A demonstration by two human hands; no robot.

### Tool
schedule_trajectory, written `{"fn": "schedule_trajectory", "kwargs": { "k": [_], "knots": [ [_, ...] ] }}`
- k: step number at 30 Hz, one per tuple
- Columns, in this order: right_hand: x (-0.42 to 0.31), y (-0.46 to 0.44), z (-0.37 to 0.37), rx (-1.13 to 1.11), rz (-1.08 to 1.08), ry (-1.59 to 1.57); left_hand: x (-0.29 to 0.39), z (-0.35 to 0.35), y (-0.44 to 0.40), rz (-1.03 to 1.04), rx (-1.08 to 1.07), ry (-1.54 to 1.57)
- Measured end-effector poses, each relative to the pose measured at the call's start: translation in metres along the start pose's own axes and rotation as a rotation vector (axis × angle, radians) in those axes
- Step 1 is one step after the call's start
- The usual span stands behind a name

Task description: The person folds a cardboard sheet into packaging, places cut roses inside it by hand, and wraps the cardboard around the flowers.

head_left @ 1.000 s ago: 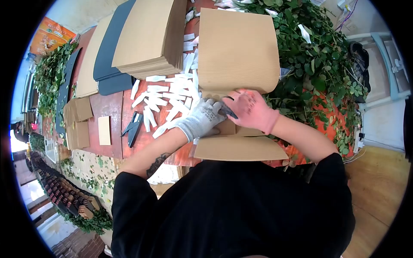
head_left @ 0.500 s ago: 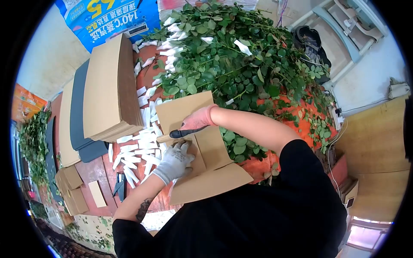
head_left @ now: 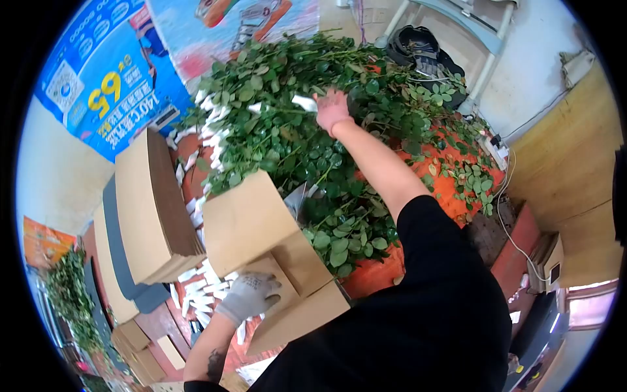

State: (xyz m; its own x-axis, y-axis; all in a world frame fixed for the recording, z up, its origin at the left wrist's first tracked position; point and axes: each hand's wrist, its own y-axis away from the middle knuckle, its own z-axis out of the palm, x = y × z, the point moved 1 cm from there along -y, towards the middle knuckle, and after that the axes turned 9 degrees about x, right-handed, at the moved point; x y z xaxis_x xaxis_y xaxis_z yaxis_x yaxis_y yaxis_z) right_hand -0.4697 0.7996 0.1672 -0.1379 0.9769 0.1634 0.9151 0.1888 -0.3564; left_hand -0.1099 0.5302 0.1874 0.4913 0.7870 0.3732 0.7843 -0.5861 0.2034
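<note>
My left hand (head_left: 251, 297), in a pale grey glove, lies on the inner panels of an unfolded brown cardboard box (head_left: 238, 222), its fingers stretched over it. My right hand (head_left: 333, 110), in a pink glove, reaches over a heap of leafy green rose stems (head_left: 307, 153). Its fingers are beside and seem to touch the end of a flower head in a white sleeve (head_left: 303, 103). The fingertips are hidden, so I cannot tell whether they grip the stem. Several more white-sleeved heads (head_left: 212, 124) line the heap's left side.
Stacked brown cardboard sheets (head_left: 144, 196) stand on the left with a dark grey sheet (head_left: 117, 228) beside them. Several loose white sleeves (head_left: 199, 294) lie near the box. A chair (head_left: 483, 78) with a dark bag (head_left: 418, 49) is at the back right.
My right hand has left the box and moved up and away to the white-sleeved flower. My left hand stays on the box, whose far panel is tilted differently. The view has turned.
</note>
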Motion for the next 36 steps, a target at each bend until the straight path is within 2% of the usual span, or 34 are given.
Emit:
{"fn": "schedule_trajectory", "kwargs": {
  "k": [1,2,4,5,7,8,9,10,11,12,13,14,15,17,18,20,21,22,25,27,29,30,31,33,35,36],
  "knots": [
    [0.006,-0.002,0.023,0.063,0.031,-0.062,0.012,-0.023,-0.002,-0.001,-0.075,0.217],
    [0.011,0.011,0.014,0.208,0.009,-0.091,0.027,-0.051,-0.003,0.124,0.222,0.485],
    [0.031,0.018,-0.005,0.255,0.022,-0.201,0.013,-0.087,-0.005,0.122,0.443,0.471],
    [0.040,0.024,-0.016,0.301,0.031,-0.315,-0.005,-0.101,-0.008,0.093,0.614,0.293],
    [0.073,0.025,-0.041,0.426,0.215,-0.525,-0.045,-0.119,-0.020,-0.225,0.872,0.131],
    [0.097,0.024,-0.048,0.614,0.247,-0.616,-0.084,-0.109,-0.021,-0.319,0.870,-0.005],
    [0.130,0.021,-0.060,0.535,0.308,-0.609,-0.123,-0.089,-0.018,-0.410,0.858,-0.139],
    [0.148,0.027,-0.093,0.621,0.329,-0.494,-0.145,-0.072,-0.013,-0.494,0.666,0.113],
    [0.191,0.017,-0.087,0.852,0.190,-0.310,-0.162,-0.055,-0.010,-0.562,0.470,0.363],
    [0.213,0.016,-0.106,0.874,0.273,-0.379,-0.173,-0.030,-0.009,-0.505,0.398,0.505],
    [0.208,0.021,-0.142,0.921,0.366,-0.473,-0.162,-0.029,-0.011,-0.479,0.276,0.491],
    [0.217,0.016,-0.161,0.956,0.374,-0.406,-0.154,-0.028,-0.013,-0.492,0.197,0.573],
    [0.226,0.004,-0.174,1.049,0.202,-0.388,-0.149,-0.026,-0.013,-0.505,0.115,0.656],
    [0.168,-0.003,-0.209,1.014,0.106,-0.517,-0.153,-0.027,-0.014,-0.501,0.088,0.748],
    [0.152,-0.019,-0.192,0.960,-0.105,-0.365,-0.154,-0.028,-0.014,-0.486,0.061,0.827],
    [0.077,-0.026,-0.193,0.497,-0.175,-0.325,-0.151,-0.029,-0.015,-0.519,0.049,0.838],
    [0.045,-0.032,-0.158,0.598,-0.277,-0.279,-0.152,-0.030,-0.015,-0.549,0.042,0.846],
    [0.007,-0.045,-0.151,0.136,-0.215,-0.305,-0.154,-0.030,-0.015,-0.551,0.047,0.842],
    [-0.057,-0.077,-0.024,0.067,-0.321,-0.208,-0.161,-0.027,-0.010,-0.503,0.157,0.889],
    [-0.077,-0.072,0.004,-0.165,-0.230,-0.176,-0.159,-0.032,-0.006,-0.478,0.227,0.835],
    [-0.084,-0.069,0.020,-0.303,-0.162,-0.099,-0.158,-0.031,0.000,-0.489,0.234,0.756],
    [-0.082,-0.065,0.009,-0.354,-0.106,-0.174,-0.159,-0.026,0.001,-0.494,0.270,0.738],
    [-0.080,-0.063,0.007,-0.249,-0.163,-0.116,-0.160,-0.020,-0.002,-0.486,0.300,0.724],
    [-0.057,-0.054,-0.006,-0.016,-0.114,-0.275,-0.161,-0.022,0.001,-0.477,0.317,0.698],
    [-0.028,-0.041,-0.060,0.131,-0.012,-0.432,-0.148,-0.047,-0.001,-0.624,0.208,0.371],
    [-0.007,-0.044,-0.065,0.223,0.008,-0.501,-0.138,-0.064,-0.004,-0.634,0.184,0.117]
  ]
}}
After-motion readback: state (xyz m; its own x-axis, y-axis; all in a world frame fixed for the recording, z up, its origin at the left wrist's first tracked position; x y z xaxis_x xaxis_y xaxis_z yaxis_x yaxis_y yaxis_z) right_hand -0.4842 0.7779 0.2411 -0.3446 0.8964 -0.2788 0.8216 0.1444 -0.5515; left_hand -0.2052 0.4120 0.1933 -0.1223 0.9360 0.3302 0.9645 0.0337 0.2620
